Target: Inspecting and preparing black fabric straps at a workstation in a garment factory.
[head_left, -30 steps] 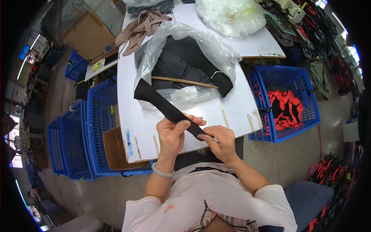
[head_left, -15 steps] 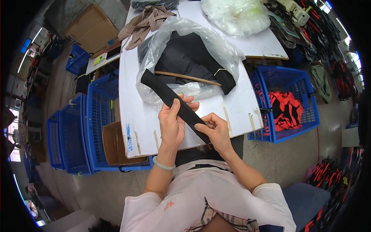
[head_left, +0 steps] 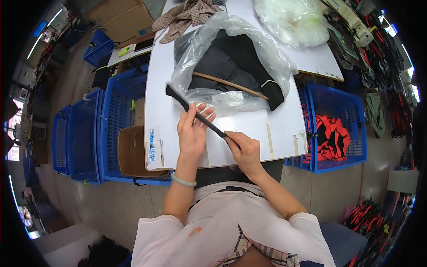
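A narrow black strip (head_left: 211, 125), seemingly fabric, slants across both my hands above the near part of the white table. My left hand (head_left: 192, 133), palm up, holds it loosely between thumb and fingers, and its far end sticks out beyond them. My right hand (head_left: 245, 153) pinches the near end between thumb and fingers. Behind them lies an opened clear plastic bag (head_left: 231, 100) with black pieces (head_left: 222, 62) inside. A thin wooden stick (head_left: 231, 84) rests across these. At the right, a black bundle (head_left: 275, 94) has a pale band around it.
The white table (head_left: 173, 147) also bears a checked cloth (head_left: 187, 20) and another plastic bag (head_left: 291, 22). Blue crates (head_left: 84, 133) and a cardboard box (head_left: 132, 151) stand at the left. To the right, a blue crate (head_left: 340, 167) holds red and black fabric (head_left: 331, 138).
The strip has turned from showing its broad face to nearly edge-on, looking much narrower. My right hand has lifted its near end slightly. The whole view has shifted a little.
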The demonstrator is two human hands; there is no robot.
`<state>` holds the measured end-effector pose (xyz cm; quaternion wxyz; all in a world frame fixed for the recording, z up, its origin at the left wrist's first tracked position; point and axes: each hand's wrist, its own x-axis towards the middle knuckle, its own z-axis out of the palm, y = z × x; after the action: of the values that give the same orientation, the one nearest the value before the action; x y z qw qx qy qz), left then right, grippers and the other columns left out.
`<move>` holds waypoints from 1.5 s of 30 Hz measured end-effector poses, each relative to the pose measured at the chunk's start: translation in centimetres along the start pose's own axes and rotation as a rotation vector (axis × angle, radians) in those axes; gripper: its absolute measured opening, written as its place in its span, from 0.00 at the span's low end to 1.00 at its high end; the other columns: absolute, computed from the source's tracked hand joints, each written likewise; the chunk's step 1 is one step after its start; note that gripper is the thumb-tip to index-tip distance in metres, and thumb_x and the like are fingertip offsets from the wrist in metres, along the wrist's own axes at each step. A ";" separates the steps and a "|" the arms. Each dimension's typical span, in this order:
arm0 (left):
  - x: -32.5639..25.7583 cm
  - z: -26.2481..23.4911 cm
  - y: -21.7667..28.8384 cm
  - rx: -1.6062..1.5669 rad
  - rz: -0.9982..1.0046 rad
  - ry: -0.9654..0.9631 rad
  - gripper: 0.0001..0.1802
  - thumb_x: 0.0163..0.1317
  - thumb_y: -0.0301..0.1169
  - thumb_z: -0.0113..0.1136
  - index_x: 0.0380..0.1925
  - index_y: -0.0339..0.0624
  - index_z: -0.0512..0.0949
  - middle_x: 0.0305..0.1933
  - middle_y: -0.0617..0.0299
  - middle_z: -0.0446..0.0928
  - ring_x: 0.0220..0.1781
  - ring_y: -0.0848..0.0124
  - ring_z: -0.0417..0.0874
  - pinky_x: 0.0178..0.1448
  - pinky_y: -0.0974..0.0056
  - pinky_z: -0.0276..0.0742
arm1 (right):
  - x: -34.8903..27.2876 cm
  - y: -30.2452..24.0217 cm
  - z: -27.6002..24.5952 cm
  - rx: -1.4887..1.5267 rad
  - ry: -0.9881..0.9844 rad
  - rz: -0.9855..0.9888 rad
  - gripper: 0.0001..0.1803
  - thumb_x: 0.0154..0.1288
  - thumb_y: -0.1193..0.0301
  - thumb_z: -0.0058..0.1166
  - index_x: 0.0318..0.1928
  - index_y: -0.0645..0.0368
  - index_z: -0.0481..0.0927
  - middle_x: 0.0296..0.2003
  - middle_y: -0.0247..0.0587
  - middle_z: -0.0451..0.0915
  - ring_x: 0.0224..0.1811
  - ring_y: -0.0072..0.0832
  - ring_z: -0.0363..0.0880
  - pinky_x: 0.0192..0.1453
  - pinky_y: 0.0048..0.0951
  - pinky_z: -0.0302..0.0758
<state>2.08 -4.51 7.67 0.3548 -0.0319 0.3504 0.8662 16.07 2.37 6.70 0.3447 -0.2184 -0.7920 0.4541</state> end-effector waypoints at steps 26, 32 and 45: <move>2.5 -4.6 1.1 1.118 0.413 0.032 0.06 0.59 0.27 0.59 0.28 0.35 0.76 0.20 0.65 0.74 0.21 0.78 0.72 0.25 0.71 0.69 | 12.2 7.9 -6.7 -0.710 0.295 -0.342 0.10 0.47 0.79 0.61 0.34 0.61 0.80 0.33 0.39 0.74 0.38 0.37 0.73 0.42 0.35 0.69; 11.3 3.1 -1.6 1.469 0.934 -0.294 0.07 0.57 0.26 0.59 0.32 0.32 0.78 0.38 0.48 0.77 0.37 0.55 0.80 0.42 0.59 0.75 | 16.1 7.5 -1.7 -0.486 -0.043 -0.351 0.06 0.49 0.76 0.59 0.31 0.60 0.81 0.31 0.41 0.76 0.38 0.37 0.75 0.43 0.35 0.74; 14.1 3.7 -0.1 0.800 0.075 0.052 0.05 0.56 0.26 0.57 0.23 0.39 0.75 0.31 0.56 0.79 0.35 0.65 0.82 0.41 0.62 0.79 | 11.9 4.6 -3.8 -0.055 0.146 -0.082 0.08 0.55 0.78 0.58 0.37 0.63 0.81 0.28 0.38 0.78 0.28 0.24 0.77 0.32 0.22 0.73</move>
<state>-7.69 6.17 6.09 0.2985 0.0996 0.6696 0.6728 11.16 14.60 8.20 0.4138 -0.2278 -0.7853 0.4003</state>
